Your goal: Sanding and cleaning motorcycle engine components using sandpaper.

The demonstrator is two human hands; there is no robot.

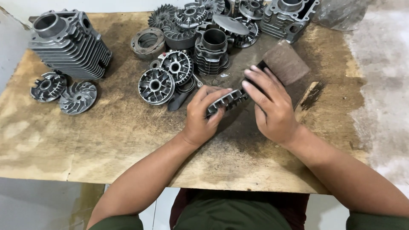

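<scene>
Head view. The left hand (203, 116) closes around a finned metal disc (228, 100), thumb on the near face and fingers wrapped over its far rim, so the part stands tilted on edge just above the stained wooden board (119, 140) near the centre. Held this way, the fins face up and right, open to the right hand (269, 106). The right hand lies over the disc's right edge with fingers extended; they appear to press a dark tool against the fins, but the tool is mostly hidden and its kind cannot be told. A brown abrasive block (286, 61) sits just beyond the right fingertips, touching or nearly touching them.

Other parts are grouped away from the working spot. 2 finned discs (64, 91) lie at the near left, below a large ribbed cylinder block (68, 44) at the far left. A pile of similar discs and a smaller cylinder (211, 51) crowds the far centre, and another ribbed block (289, 16) stands at the far right. A worn brush (310, 99) rests to the right, within reach of the right hand.
</scene>
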